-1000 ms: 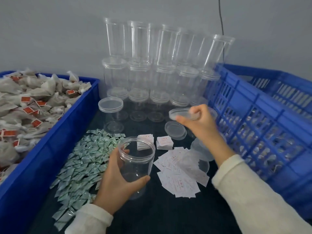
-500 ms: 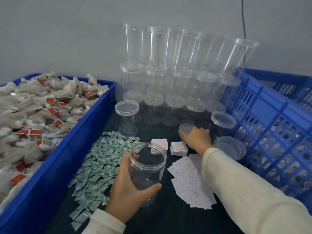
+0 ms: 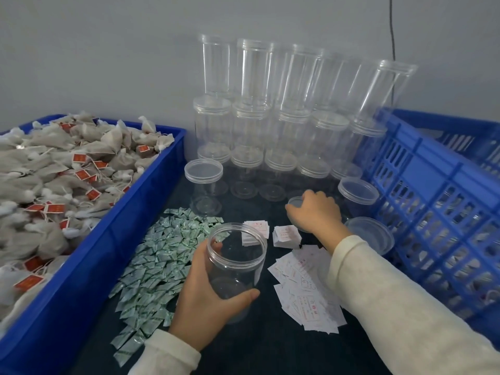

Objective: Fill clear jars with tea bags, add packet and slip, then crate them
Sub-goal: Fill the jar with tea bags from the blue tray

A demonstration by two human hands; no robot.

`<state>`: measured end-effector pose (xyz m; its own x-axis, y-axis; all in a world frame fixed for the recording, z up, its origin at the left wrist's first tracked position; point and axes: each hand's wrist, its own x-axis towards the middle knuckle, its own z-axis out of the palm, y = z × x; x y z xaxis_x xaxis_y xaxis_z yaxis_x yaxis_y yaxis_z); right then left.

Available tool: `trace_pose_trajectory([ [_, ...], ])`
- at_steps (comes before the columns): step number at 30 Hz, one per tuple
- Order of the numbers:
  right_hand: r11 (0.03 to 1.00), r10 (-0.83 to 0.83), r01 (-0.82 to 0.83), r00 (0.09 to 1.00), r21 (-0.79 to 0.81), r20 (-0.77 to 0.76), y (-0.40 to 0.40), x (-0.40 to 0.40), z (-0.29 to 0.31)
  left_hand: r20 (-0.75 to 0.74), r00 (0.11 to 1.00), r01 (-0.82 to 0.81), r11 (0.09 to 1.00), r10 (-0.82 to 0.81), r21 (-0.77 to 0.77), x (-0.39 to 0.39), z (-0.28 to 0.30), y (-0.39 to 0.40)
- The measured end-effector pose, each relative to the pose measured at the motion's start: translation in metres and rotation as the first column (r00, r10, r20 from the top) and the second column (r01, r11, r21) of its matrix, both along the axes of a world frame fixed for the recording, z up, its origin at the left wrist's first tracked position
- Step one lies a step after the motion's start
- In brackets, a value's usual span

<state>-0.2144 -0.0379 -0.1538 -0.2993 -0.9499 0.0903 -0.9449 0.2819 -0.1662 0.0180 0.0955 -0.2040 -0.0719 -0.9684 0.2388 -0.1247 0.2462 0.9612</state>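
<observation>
An open clear jar [image 3: 234,266] is gripped by the left hand [image 3: 208,299], fingers round the far side and thumb curled across the near wall; the jar is held upright over the dark worktop [image 3: 265,345], and no tea bags can be seen inside it. A loose clear lid [image 3: 296,203] is being touched by the right hand [image 3: 315,215], whose fingers are curled down over it near the back of the worktop; whether the lid is actually pinched cannot be told. Just left of that hand, two small stacks of paper slips [image 3: 286,235] are seen, with more slips [image 3: 308,288] fanned out below the right sleeve. A spread of green-and-white packets [image 3: 159,261] is laid to the left of the held jar. Tea bags [image 3: 67,180] with red tags are heaped in the blue bin [image 3: 89,266] on the left. A slatted blue crate [image 3: 438,212] is stood on the right. Against the wall, lidded clear jars [image 3: 270,125] are stacked in tiers, one leaning rightward at the top. A shallow clear tub [image 3: 370,235] is set beside the crate.
</observation>
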Motion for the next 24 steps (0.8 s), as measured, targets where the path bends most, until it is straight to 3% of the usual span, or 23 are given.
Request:
trace_pose_trajectory([
  [4,0.975,0.216,-0.192,0.929,-0.108,0.3,0.034,0.03,0.02,0.007,0.999,-0.036,0.999,0.036,-0.013,0.003,0.007,-0.002],
  [7,0.936,0.328,-0.334,0.707,-0.112,0.626,0.065,0.052,0.03,0.023,0.996,-0.081,0.996,0.083,-0.046,0.006,0.014,-0.002],
  [9,0.891,0.375,-0.433,0.531,-0.137,0.76,0.085,0.065,0.036,0.032,0.993,-0.113,0.992,0.115,-0.059,0.011,0.02,-0.001],
  [13,0.747,0.485,-0.62,0.26,-0.24,0.835,0.11,0.084,0.025,0.032,0.991,-0.13,0.988,0.133,-0.084,0.018,0.031,0.005],
  [15,0.707,0.543,-0.641,0.219,-0.299,0.811,0.116,0.092,0.016,0.064,0.991,-0.116,0.99,0.122,-0.083,0.021,0.036,0.01],
  [19,0.719,0.581,-0.565,0.17,-0.404,0.796,0.117,0.099,0.009,0.245,0.97,0.007,1.0,-0.002,-0.018,0.035,0.057,0.015],
  [21,0.73,0.576,-0.535,0.148,-0.425,0.804,0.116,0.1,0.009,0.43,0.898,0.083,0.996,-0.089,0.033,0.047,0.079,0.015],
  [24,0.722,0.603,-0.53,0.17,-0.444,0.779,0.113,0.106,0.013,0.819,0.57,0.021,0.997,-0.073,0.074,0.081,0.118,0.014],
])
